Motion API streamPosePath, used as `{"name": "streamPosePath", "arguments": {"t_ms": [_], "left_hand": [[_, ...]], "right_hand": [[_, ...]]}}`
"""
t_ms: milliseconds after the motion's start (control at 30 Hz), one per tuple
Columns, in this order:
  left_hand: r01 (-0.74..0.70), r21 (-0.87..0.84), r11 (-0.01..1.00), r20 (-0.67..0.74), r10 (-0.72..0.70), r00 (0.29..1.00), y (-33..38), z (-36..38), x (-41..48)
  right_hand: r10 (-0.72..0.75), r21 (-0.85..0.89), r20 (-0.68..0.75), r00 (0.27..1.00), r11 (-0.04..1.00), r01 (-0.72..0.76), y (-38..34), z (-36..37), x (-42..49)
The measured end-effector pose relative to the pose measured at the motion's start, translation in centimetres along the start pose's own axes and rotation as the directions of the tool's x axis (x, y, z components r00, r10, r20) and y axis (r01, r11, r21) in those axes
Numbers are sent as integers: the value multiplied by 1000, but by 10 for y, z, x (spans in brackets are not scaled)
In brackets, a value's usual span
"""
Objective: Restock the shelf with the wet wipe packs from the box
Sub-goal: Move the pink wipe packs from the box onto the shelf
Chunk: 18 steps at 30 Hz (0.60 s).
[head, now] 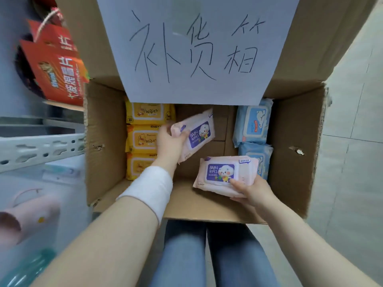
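Note:
An open cardboard box (103, 141) stands in front of me. My left hand (169, 141) grips a pink baby wipes pack (199, 133), tilted, above the box's middle. My right hand (251, 190) holds a second pink baby wipes pack (224, 174) by its near right corner, over the box's front. Three yellow wipes packs (145, 112) are stacked along the left wall inside. Two blue wipes packs (251, 123) lie along the right wall. The metal shelf (41, 150) is to the left.
A white paper sign (196, 48) with handwritten characters covers the box's raised back flap. Red product boxes (56, 75) sit on an upper shelf at left. Blurred pink and teal items (27, 220) lie on the lower shelf. Grey tiled floor (352, 141) at right.

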State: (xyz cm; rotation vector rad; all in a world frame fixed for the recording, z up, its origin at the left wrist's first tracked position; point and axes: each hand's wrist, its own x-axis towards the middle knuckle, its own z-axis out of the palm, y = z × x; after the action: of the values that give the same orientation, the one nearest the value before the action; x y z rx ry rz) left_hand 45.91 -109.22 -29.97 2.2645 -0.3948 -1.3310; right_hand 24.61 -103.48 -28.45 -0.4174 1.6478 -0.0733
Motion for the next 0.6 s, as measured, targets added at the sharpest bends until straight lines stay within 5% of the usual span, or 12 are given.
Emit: {"name": "streamPosePath", "arguments": {"t_ms": [300, 467, 600], "left_hand": [[-61, -350, 935, -143, 11, 990, 15, -122, -144], [-230, -532, 815, -355, 32, 934, 4, -189, -237], [-398, -483, 780, -523, 108, 846, -5, -252, -330]], "right_hand": [[-189, -47, -63, 980, 981, 186, -19, -49, -139], [-353, -50, 65, 933, 933, 357, -20, -53, -208], [-452, -101, 205, 868, 873, 478, -18, -44, -272]]}}
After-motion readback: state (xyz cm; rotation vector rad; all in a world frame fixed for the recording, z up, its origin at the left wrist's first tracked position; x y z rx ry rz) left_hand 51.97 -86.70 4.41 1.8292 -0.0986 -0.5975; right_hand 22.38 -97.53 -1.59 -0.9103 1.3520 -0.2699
